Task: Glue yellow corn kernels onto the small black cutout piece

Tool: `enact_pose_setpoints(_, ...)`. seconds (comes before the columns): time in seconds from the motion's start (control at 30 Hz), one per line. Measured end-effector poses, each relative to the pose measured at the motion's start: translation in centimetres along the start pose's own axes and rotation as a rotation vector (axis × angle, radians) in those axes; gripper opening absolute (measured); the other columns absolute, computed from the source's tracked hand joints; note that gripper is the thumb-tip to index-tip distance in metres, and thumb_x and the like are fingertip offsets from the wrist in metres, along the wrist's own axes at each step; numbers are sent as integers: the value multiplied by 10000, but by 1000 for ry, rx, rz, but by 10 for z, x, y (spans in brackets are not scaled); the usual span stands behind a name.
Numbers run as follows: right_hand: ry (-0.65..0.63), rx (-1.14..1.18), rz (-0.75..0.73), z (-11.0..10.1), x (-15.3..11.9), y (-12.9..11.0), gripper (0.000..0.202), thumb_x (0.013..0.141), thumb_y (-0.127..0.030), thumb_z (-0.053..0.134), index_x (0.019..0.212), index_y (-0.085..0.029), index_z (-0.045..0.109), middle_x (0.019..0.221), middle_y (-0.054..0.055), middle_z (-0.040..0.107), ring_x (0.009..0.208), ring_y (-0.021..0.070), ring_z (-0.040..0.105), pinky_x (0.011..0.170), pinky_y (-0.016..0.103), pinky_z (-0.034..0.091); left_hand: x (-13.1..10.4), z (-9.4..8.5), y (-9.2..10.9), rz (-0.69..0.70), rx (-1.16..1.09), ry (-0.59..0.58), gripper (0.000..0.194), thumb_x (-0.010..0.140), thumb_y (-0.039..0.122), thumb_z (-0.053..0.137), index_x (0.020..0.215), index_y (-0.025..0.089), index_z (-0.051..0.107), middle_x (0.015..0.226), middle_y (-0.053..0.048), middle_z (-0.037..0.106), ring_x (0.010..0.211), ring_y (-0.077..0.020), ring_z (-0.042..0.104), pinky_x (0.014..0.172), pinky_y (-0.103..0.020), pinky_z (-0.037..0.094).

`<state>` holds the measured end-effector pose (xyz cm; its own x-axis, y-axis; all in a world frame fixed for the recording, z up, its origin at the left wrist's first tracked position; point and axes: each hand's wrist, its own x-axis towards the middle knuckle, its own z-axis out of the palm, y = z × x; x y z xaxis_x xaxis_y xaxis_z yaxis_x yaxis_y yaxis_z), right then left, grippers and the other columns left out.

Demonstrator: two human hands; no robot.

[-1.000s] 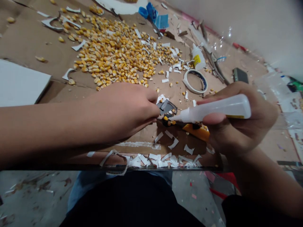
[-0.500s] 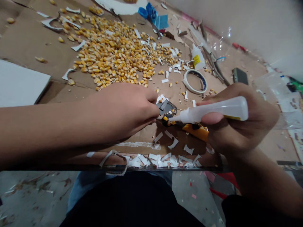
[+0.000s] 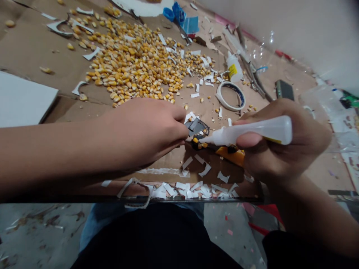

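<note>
Your left hand rests on the cardboard-covered counter, its fingers closed in a pinch on a small dark cut-out piece near the front edge. Your right hand is wrapped around a soft white glue bottle, held almost level, with the nozzle tip touching the near edge of the piece, where a few corn kernels already sit. An orange object, partly hidden, lies just under the bottle.

To glue well here, keep the left pinch firm so the piece cannot slide, and squeeze gently: a small bead is likely enough for one kernel. Tilt the nozzle down a little if nothing flows. Keep your left fingertips clear of the wet spot.

Beyond your hands lies a wide heap of corn; a roll of tape and a second bottle lie further right. Paper scraps line the counter's front edge.
</note>
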<state>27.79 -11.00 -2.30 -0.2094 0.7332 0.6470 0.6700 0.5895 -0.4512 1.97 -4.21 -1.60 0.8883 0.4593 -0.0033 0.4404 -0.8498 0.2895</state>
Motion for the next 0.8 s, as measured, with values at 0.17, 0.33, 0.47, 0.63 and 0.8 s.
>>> enact_pose_setpoints(0.17,-2,-19,81,-2,-5,-3,261,968,-511,850,870,-298,734,671,-32,706,479,134,537,410,339,309,-2,5,-5,39,-29,55,262,1074,256,592,953,229,822,884,-60,681,676,-183,544,616,-358,352)
enact_pose_setpoints(0.33,-13,-30,111,-4,-10,-4,257,945,-544,870,875,-328,749,740,-7,742,539,188,599,471,396,395,0,3,-3,39,-10,28,245,1077,247,598,974,218,819,910,-64,687,691,-177,553,625,-349,371)
enact_pose_setpoints(0.47,-2,-21,92,-4,-10,-3,254,933,-532,888,892,-323,750,731,-20,729,526,167,573,472,379,373,0,1,-2,19,3,14,205,1063,229,644,969,207,825,910,-64,690,685,-173,546,621,-348,367)
enact_pose_setpoints(0.63,78,14,51,-2,-5,1,285,967,-567,838,883,-308,752,662,-21,665,489,146,523,455,340,320,-2,5,-4,66,-7,84,209,1069,247,648,1003,222,845,910,-68,710,698,-183,582,613,-345,380)
enact_pose_setpoints(0.8,238,90,-27,6,1,12,336,936,-607,848,866,-282,802,623,-11,626,456,123,442,418,307,201,-2,10,-7,71,24,88,239,1078,276,633,1051,234,867,953,-70,730,724,-201,623,616,-355,400)
